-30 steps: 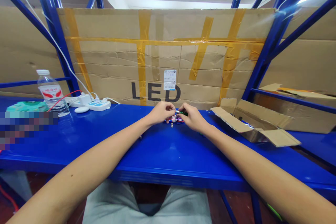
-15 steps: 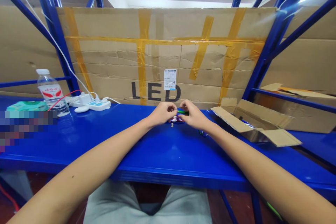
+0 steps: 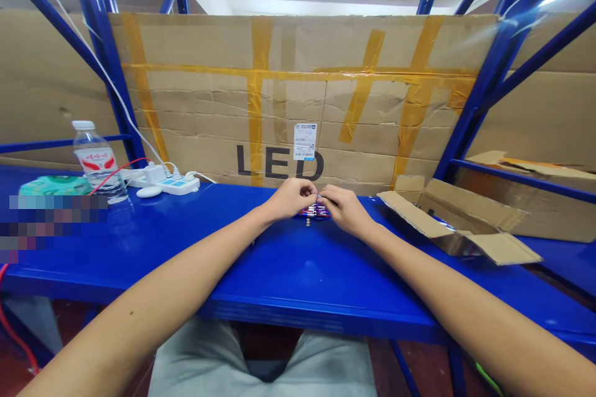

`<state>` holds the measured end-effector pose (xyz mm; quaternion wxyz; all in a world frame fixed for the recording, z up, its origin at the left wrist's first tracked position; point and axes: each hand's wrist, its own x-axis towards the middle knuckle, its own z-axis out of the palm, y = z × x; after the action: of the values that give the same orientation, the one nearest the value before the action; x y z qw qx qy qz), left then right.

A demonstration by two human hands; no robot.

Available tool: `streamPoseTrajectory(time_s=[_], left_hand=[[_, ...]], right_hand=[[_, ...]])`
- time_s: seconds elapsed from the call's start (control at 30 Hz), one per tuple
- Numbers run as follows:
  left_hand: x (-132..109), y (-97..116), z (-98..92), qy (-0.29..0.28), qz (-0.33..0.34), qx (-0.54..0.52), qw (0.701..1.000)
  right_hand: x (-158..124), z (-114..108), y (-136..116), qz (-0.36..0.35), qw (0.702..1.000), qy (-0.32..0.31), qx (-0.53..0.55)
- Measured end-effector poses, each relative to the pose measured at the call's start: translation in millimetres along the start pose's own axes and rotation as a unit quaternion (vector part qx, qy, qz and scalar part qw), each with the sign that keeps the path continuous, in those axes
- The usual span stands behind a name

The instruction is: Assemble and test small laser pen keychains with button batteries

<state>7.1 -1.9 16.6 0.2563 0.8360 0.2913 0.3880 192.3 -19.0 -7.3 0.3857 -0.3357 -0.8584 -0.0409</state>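
My left hand and my right hand meet fingertip to fingertip over the blue shelf, both closed in a pinch. Between the fingertips sits something small that I cannot make out. Just below them lies a little pile of small red, white and blue pieces, with a tiny metal piece in front of it. Both forearms stretch forward from the bottom of the view.
A taped cardboard sheet marked LED backs the shelf. An open cardboard box lies at the right. At the left stand a water bottle, a white power strip, a white mouse-like object and a green pack.
The green thing seen in my right hand's fingers earlier no longer shows. Both hands stay pinched together over the pile, and the view has shifted slightly.
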Motion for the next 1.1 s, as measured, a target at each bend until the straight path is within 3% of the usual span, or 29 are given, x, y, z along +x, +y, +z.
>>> streamPoseTrajectory(time_s=[0.27,0.47,0.6,0.97,1.1], left_hand=[[-0.4,-3.0,4.3,0.012,-0.003,-0.004,1.0],[1.1,-6.9,3.0,0.007,0.01,-0.004,1.0],[0.9,-8.6,2.4,-0.002,0.016,-0.006,1.0],[0.1,-7.0,3.7,-0.016,0.03,0.002,0.999],[-1.9,-3.4,4.1,-0.023,0.048,0.065,0.996]], right_hand=[[-0.2,1.7,5.7,0.019,0.998,0.062,0.01],[0.3,-2.0,9.8,-0.024,0.997,0.062,0.031],[1.2,-4.6,8.1,-0.013,0.999,0.04,0.032],[6.2,-13.5,0.5,0.107,0.987,-0.017,0.117],[4.9,-14.6,4.7,0.202,0.94,-0.107,0.254]])
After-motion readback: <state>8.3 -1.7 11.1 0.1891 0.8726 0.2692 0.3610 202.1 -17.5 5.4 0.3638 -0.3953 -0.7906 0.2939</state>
